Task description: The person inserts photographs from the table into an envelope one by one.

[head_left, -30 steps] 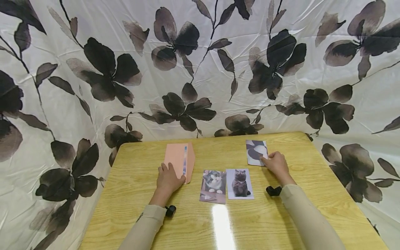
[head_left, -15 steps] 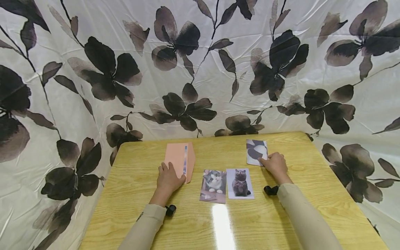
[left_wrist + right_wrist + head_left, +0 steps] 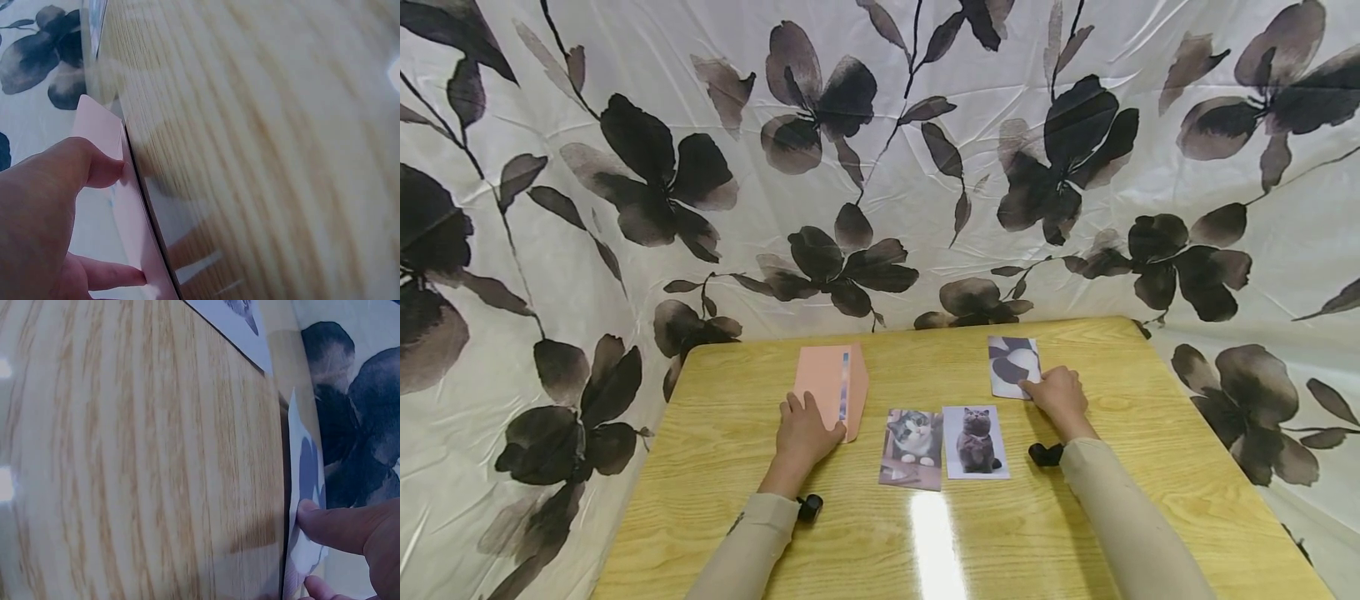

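A pink envelope [image 3: 820, 372] with its flap out to the right and a bluish strip along it lies at the table's left. My left hand [image 3: 802, 431] rests on its lower part, fingers spread; the left wrist view shows thumb and a finger pressing on the pink paper [image 3: 131, 215]. At the right, my right hand [image 3: 1058, 397] pinches the lower right edge of a photo card [image 3: 1011, 358] with grey and white shapes. Its thumb lies on the card's face [image 3: 307, 465] in the right wrist view; the other fingers are partly hidden.
Two cat photo cards lie side by side at mid-table: a grey-and-white cat card [image 3: 912, 450] and a grey sitting cat card [image 3: 976, 442]. The wooden table [image 3: 850, 542] backs onto a floral cloth [image 3: 940, 208]. Black cameras sit at both wrists.
My right hand and forearm have shifted slightly left, the thumb further onto the photo card. My left hand and the envelope stay in place.
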### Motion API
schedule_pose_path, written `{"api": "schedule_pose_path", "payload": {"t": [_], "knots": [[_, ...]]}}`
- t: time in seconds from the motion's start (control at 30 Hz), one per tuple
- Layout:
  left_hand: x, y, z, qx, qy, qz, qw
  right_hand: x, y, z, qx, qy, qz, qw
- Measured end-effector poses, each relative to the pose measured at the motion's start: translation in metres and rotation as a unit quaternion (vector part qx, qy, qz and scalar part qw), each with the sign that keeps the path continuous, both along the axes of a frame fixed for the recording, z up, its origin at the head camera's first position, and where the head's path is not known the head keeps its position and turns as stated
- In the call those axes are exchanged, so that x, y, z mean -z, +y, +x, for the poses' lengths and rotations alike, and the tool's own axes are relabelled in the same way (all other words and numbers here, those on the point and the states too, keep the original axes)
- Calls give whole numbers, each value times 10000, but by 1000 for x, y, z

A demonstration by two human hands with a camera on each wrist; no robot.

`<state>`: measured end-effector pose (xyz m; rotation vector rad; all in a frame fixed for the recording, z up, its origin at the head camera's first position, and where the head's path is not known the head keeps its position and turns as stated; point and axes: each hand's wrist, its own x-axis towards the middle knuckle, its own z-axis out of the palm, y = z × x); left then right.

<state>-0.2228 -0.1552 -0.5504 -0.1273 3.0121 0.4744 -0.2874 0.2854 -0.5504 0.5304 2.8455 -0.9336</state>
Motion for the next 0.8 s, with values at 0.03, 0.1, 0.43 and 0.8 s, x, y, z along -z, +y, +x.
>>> {"api": "schedule_pose_path", "payload": {"t": [0.03,0.1,0.43,0.8], "knots": [[0,0,0,1,-7,-9,10000,-1,0,0,-2,-14,4,10000],[-1,0,1,6,-2,-7,10000,-1,-1,0,9,-13,12,10000],[2,-2,2,10,33,-86,10000,9,-3,-2,85,334,-206,9992],[5,-2,1,34,126,-51,9999,17,6,-1,-228,774,-583,9950]]}}
